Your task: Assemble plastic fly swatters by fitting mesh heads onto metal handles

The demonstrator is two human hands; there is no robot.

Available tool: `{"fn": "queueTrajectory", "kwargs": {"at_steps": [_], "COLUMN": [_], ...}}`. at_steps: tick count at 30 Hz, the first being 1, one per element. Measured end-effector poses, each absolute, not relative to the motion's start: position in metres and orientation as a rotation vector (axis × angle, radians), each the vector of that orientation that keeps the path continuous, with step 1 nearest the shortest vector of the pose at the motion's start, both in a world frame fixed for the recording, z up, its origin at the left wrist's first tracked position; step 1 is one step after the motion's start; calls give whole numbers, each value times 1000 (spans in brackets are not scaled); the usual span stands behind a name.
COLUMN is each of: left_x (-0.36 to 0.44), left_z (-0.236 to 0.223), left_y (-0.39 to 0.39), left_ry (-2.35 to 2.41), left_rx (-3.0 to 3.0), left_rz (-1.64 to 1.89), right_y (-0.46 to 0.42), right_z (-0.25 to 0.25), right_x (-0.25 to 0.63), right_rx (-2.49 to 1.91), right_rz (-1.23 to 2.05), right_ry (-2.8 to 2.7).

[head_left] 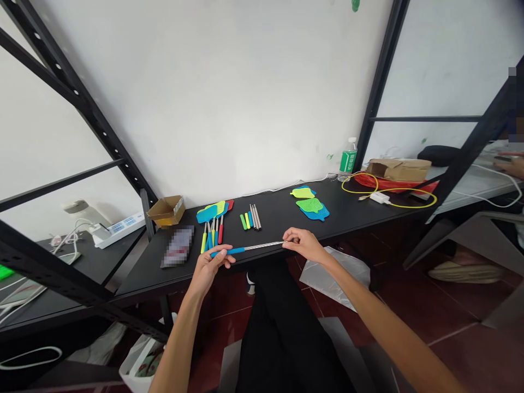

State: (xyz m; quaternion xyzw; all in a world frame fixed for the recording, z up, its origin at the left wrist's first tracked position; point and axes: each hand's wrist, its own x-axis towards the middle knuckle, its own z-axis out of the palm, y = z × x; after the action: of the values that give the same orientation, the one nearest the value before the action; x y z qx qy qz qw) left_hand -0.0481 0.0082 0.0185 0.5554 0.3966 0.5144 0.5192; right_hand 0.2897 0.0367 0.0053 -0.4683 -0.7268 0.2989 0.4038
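My left hand (209, 266) is closed around the blue handle (236, 251) of a thin metal telescopic rod (264, 245), held level above the desk's front edge. At the rod's far end, the fingertips of my right hand (305, 244) pinch the tip. Just beyond my left hand lie several fly swatters (210, 213) with coloured heads and handles. Loose green, yellow and blue grips (246, 220) lie beside several bare metal rods (256, 217) mid-desk. Farther right, green and blue leaf-shaped swatter heads (310, 205) are spread near a yellow-green head (303, 192).
On the black desk (274, 204), an open cardboard box (166, 210) and a pixelated flat item (178, 245) are at left. A water bottle (347, 161), yellow cable (409, 203) and brown carton (399, 169) are at right. Black shelf posts (379, 82) flank the desk. Another person's hand (510, 166) shows far right.
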Motion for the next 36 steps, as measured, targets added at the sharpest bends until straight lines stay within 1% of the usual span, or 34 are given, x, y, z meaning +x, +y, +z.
{"fn": "queueTrajectory", "kwargs": {"at_steps": [7, 14, 20, 28, 36], "left_x": [-49, -50, -48, -46, -47], "left_z": [19, 19, 21, 23, 20], "left_y": [9, 10, 8, 7, 7], "left_ry": [954, 958, 964, 972, 968], "left_rx": [1327, 1323, 1318, 1325, 1348], "left_rz": [1230, 1225, 1235, 1236, 1223], "right_y": [34, 32, 31, 33, 32], "right_z": [9, 12, 13, 10, 11], "right_x": [287, 289, 288, 287, 287], "right_rx": [-1135, -1191, -1146, -1112, -1185], "right_rz": [867, 701, 812, 863, 767], "right_ry": [-1823, -1903, -1857, -1830, -1881]}}
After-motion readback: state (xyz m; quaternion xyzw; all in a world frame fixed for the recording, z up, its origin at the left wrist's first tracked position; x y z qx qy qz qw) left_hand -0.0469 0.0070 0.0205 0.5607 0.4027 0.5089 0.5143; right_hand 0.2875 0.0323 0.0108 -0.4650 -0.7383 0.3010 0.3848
